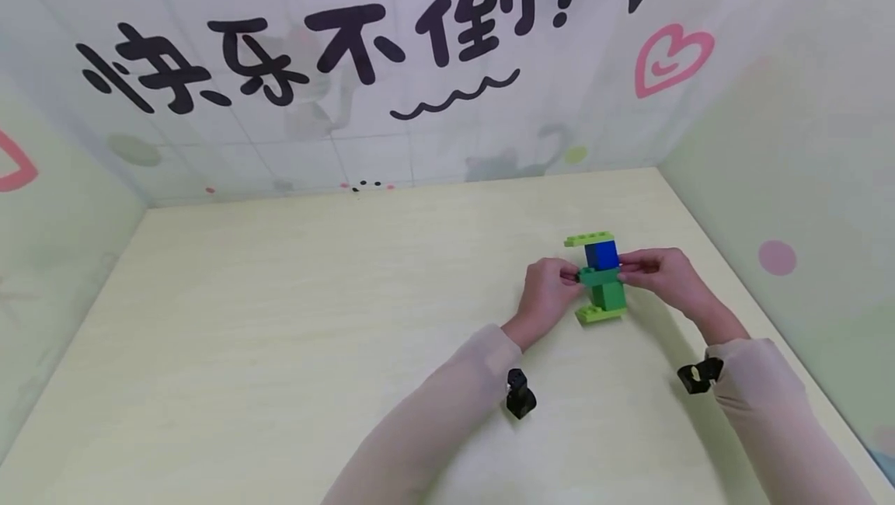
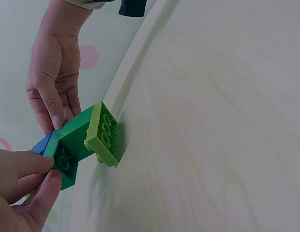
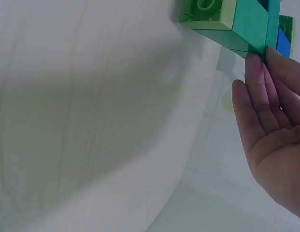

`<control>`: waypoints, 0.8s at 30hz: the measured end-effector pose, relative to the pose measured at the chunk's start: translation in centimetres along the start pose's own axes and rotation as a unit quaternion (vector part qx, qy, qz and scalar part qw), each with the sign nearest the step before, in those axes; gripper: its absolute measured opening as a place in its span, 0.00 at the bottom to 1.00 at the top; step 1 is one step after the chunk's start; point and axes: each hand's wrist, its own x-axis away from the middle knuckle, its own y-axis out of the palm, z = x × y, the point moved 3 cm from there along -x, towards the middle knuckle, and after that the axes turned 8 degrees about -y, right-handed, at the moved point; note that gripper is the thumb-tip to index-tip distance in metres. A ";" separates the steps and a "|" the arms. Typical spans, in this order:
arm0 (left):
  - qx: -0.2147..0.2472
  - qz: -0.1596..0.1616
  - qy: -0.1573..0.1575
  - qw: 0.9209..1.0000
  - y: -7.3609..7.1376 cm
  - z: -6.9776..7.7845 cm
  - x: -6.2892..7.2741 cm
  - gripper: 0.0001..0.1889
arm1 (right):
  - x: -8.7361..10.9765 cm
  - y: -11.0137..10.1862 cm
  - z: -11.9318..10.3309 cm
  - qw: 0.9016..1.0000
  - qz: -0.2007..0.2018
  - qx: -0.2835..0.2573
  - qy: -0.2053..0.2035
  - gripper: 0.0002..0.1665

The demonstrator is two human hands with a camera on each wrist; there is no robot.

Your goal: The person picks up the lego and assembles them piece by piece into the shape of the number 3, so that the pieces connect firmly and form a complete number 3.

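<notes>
A stack of toy building blocks is between my two hands at the right of the table. From top to bottom in the head view it has a lime plate (image 1: 589, 238), a blue brick (image 1: 603, 255), a flat green plate (image 1: 600, 277), a green brick (image 1: 610, 297) and another lime plate (image 1: 600, 315). My left hand (image 1: 548, 293) pinches the left end of the green plate between thumb and fingers. On the opposite side, my right hand (image 1: 667, 278) pinches the plate's right end. The left wrist view shows the hollow undersides of the green plate (image 2: 67, 166) and bottom lime plate (image 2: 104, 135).
The pale wood-grained table (image 1: 294, 334) stretches left and toward me. A printed back wall (image 1: 280, 155) and a right side wall (image 1: 790, 202) border it, the latter close beyond my right hand. Black wrist devices (image 1: 519, 394) sit on both sleeves.
</notes>
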 end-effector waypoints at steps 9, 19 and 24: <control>-0.024 0.016 0.032 0.999 -0.1 -0.8 -0.4 0.12 | -1.0 0.4 0.2 1.000 -0.016 0.005 0.012 0.23; -0.035 0.027 0.023 0.999 -0.2 -1.5 -0.9 0.10 | -2.0 0.7 0.6 0.999 -0.037 0.016 0.020 0.24; -0.028 0.032 0.023 0.999 -0.1 -1.8 -1.1 0.09 | -2.3 0.7 0.8 0.999 -0.044 0.023 0.022 0.24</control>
